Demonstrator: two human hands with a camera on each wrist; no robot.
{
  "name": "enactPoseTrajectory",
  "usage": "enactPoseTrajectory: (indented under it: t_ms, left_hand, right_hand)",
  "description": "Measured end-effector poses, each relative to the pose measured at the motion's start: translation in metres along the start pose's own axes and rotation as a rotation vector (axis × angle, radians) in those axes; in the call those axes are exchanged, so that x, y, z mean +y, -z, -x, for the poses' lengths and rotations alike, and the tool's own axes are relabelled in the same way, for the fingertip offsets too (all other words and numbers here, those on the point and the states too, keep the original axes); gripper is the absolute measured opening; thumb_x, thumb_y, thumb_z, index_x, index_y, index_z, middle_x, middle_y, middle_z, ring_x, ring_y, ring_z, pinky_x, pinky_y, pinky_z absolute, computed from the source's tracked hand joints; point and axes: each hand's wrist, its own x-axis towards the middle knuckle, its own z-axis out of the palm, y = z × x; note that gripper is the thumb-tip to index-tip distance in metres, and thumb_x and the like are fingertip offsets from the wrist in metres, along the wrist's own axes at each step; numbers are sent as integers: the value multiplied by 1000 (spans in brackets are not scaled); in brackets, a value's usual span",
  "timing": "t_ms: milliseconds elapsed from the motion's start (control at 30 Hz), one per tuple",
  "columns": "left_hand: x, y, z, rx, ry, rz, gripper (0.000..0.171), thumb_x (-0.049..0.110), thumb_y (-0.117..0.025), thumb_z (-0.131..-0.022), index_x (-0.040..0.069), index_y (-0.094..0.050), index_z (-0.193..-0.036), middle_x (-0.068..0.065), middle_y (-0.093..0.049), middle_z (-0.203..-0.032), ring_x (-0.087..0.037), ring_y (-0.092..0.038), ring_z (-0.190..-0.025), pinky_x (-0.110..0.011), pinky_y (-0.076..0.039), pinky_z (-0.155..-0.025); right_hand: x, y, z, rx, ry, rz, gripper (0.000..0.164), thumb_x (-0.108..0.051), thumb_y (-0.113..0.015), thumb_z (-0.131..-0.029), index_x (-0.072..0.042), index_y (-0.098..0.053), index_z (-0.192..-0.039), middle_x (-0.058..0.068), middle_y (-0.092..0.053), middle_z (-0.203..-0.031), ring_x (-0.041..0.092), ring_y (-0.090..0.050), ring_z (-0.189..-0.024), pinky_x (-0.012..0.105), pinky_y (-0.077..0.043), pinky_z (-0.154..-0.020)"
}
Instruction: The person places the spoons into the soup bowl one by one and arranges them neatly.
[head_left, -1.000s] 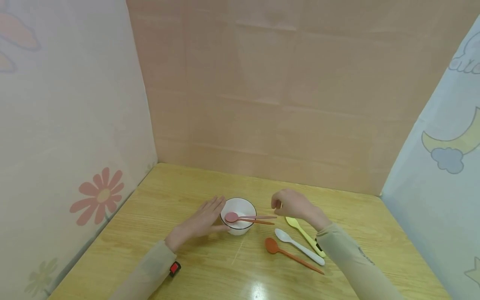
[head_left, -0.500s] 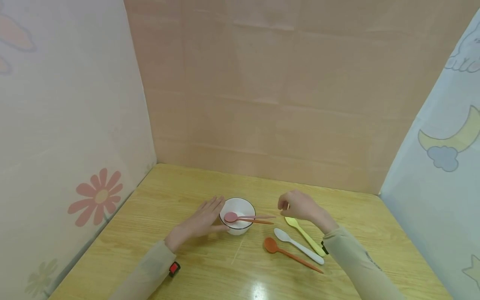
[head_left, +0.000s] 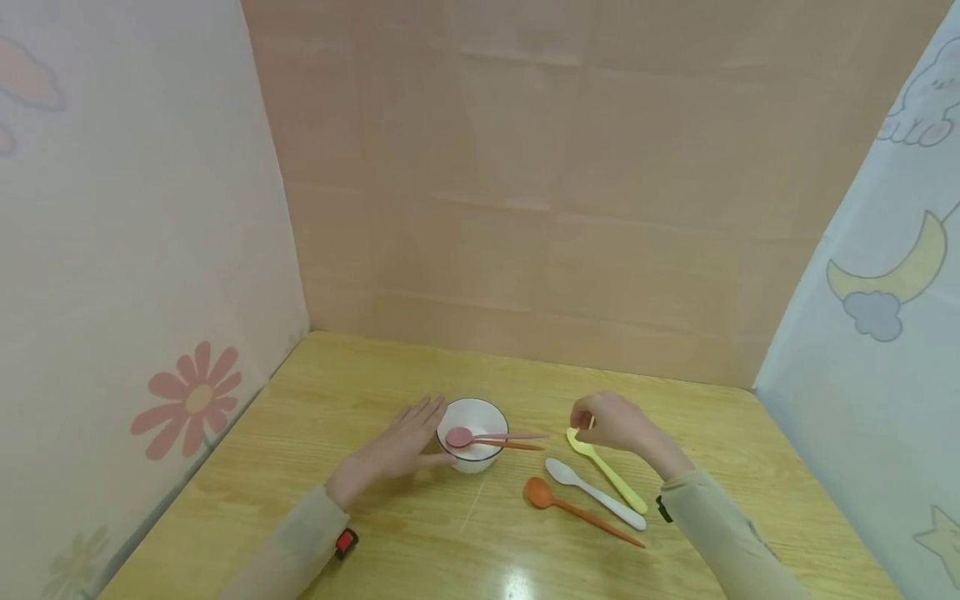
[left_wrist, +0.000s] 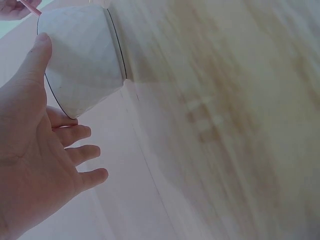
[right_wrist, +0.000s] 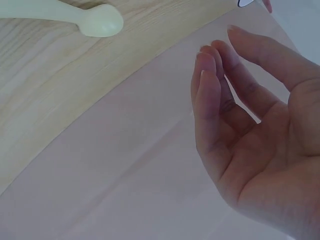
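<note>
The step in hand looked like a reach for the yellow spoon (head_left: 617, 479), which lay on the worktop (head_left: 390, 525) beside the white spoon (head_left: 600, 496); the right hand (head_left: 617, 423) hung near its scoop, grip curved around nothing, thumb apart; the left hand's (head_left: 401, 443) grip was spread against the bowl (head_left: 471, 467), where a pink spoon (head_left: 459, 437) rested; taking the yellow one called for lowered fingers and a pinch.

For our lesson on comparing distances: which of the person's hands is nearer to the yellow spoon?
Right. The right hand is by the yellow spoon's scoop end, apart from it; the left hand is farther off, at the white bowl's left side.
</note>
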Motion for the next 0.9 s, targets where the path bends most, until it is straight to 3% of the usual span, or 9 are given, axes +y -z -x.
enactPoseTrajectory:
  t_ms: [233,900]
  left_hand:
    - [0,2,-1,0,-2,1,89,46,-63,-95,-9,-24,-153,-28,-25,-161,-49,-21,-150,-64,-23,-119]
    - [1,4,-3,-5,13,-12,90,49,-61,-95,-8,-24,-153,-27,-24,-161,-47,-21,-150,-62,-22,-121]
  right_hand:
    - [11,-5,8,14,21,7,7,-7,-75,-81,-10,-70,-84,-4,-68,-79,3,-58,-71,21,-47,-60]
    - [33,-17,31,0,-23,-66,12,-7,-75,-82,-5,-69,-92,-1,-69,-82,6,-60,-72,21,-49,-60]
